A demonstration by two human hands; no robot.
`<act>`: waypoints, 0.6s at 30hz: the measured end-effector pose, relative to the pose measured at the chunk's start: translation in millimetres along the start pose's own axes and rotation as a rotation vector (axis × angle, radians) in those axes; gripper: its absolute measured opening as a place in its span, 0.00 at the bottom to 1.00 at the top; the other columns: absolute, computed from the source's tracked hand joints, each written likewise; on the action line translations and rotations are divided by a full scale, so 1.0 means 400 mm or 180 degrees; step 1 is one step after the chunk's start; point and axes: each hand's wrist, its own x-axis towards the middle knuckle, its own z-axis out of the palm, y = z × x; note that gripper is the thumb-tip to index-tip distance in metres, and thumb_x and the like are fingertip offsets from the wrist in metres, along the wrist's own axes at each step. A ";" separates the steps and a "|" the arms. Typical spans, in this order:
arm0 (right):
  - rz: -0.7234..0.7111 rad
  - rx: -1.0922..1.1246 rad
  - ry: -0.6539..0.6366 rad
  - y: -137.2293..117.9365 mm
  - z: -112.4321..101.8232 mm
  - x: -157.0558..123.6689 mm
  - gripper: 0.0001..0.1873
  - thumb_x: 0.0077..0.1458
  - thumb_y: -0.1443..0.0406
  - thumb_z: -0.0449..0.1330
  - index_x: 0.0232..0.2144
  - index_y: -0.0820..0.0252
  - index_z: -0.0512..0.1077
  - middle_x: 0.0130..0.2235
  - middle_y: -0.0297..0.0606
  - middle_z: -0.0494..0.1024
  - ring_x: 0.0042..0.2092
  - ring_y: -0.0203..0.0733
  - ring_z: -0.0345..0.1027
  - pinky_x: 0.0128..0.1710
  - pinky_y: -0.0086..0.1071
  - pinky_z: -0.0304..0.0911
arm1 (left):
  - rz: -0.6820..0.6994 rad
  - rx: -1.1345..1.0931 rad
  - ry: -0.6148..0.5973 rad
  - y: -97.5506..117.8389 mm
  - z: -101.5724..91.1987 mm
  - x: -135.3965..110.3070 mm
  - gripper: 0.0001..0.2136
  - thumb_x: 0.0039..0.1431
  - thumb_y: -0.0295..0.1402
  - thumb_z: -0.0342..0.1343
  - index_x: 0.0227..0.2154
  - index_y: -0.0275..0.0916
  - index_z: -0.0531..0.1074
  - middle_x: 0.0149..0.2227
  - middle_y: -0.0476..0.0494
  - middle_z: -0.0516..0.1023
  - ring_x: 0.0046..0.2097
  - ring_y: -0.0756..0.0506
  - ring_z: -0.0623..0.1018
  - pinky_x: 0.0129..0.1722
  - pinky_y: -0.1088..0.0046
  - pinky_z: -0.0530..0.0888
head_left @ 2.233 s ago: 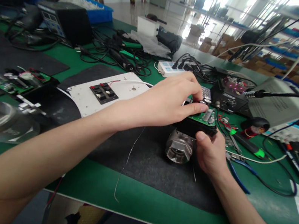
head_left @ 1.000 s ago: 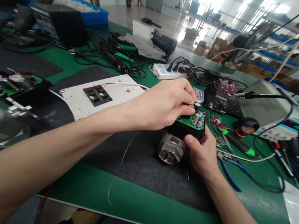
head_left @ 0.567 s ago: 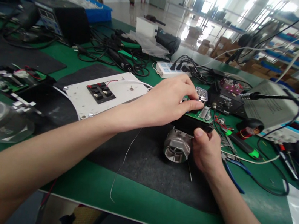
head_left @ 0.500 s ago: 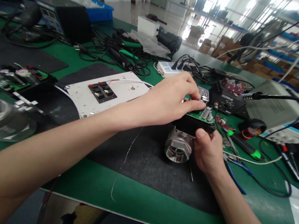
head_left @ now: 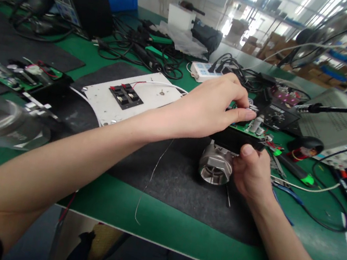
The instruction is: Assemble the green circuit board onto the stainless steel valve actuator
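In the head view, my left hand (head_left: 220,104) reaches over a green circuit board (head_left: 242,126), thumb and fingers pinched close to its upright cylindrical components (head_left: 256,124). Whatever lies between those fingertips is hidden. The board sits on top of a black housing (head_left: 230,139), and a metal valve body (head_left: 216,166) with a threaded opening is below it. My right hand (head_left: 253,170) grips the housing's right side, its thumb on the front face. A thin wire (head_left: 154,173) trails across the dark mat (head_left: 179,193) left of the valve.
A white panel (head_left: 150,88) with black terminals lies to the left. Another board (head_left: 24,78) and a large metal fitting (head_left: 2,121) sit at far left. Blue-handled pliers (head_left: 289,194), a green-tipped tool (head_left: 296,168) and a soldering iron (head_left: 336,112) are on the right.
The whole view has shifted, so the bench things appear higher and further right. Both hands keep their places at the board and housing, the left still pinched.
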 end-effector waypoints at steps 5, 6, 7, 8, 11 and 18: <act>-0.0035 -0.0243 -0.0106 0.002 -0.024 -0.009 0.36 0.50 0.47 0.81 0.58 0.52 0.80 0.61 0.42 0.85 0.67 0.62 0.76 0.73 0.57 0.64 | 0.0140 -0.0100 -0.0169 0.002 -0.019 0.000 0.05 0.72 0.34 0.64 0.40 0.40 0.83 0.47 0.42 0.82 0.53 0.41 0.80 0.56 0.61 0.76; -0.0036 -0.0320 -0.0166 0.003 -0.032 -0.012 0.36 0.51 0.48 0.81 0.58 0.52 0.80 0.62 0.42 0.84 0.67 0.62 0.75 0.74 0.57 0.65 | 0.0173 -0.0117 -0.0231 0.004 -0.025 -0.001 0.04 0.71 0.34 0.65 0.40 0.41 0.83 0.47 0.42 0.82 0.53 0.41 0.80 0.56 0.61 0.76; -0.0031 -0.0397 -0.0230 0.003 -0.041 -0.015 0.38 0.51 0.48 0.81 0.60 0.51 0.79 0.63 0.42 0.83 0.68 0.62 0.74 0.73 0.57 0.65 | 0.0200 -0.0124 -0.0300 0.007 -0.031 -0.003 0.04 0.71 0.34 0.65 0.40 0.41 0.83 0.49 0.42 0.82 0.53 0.41 0.80 0.56 0.62 0.76; -0.0019 -0.0471 -0.0292 0.003 -0.050 -0.019 0.39 0.50 0.47 0.81 0.61 0.51 0.78 0.64 0.42 0.83 0.68 0.63 0.74 0.73 0.57 0.66 | 0.0230 -0.0122 -0.0369 0.011 -0.038 -0.005 0.04 0.70 0.35 0.65 0.39 0.41 0.82 0.50 0.42 0.82 0.52 0.41 0.80 0.56 0.62 0.76; 0.0066 -0.0628 -0.0453 0.002 -0.069 -0.025 0.44 0.48 0.47 0.82 0.63 0.49 0.76 0.65 0.41 0.82 0.68 0.62 0.75 0.69 0.55 0.71 | 0.0350 -0.0035 -0.0537 0.024 -0.057 -0.012 0.05 0.69 0.35 0.66 0.39 0.41 0.82 0.52 0.41 0.81 0.52 0.41 0.81 0.56 0.62 0.77; -0.0033 -0.0870 -0.0561 -0.020 -0.058 -0.023 0.38 0.50 0.48 0.81 0.59 0.51 0.78 0.59 0.40 0.86 0.59 0.58 0.82 0.61 0.50 0.79 | 0.0506 0.0806 -0.0499 0.074 -0.069 -0.030 0.05 0.72 0.33 0.63 0.40 0.38 0.81 0.52 0.38 0.79 0.49 0.40 0.81 0.53 0.60 0.77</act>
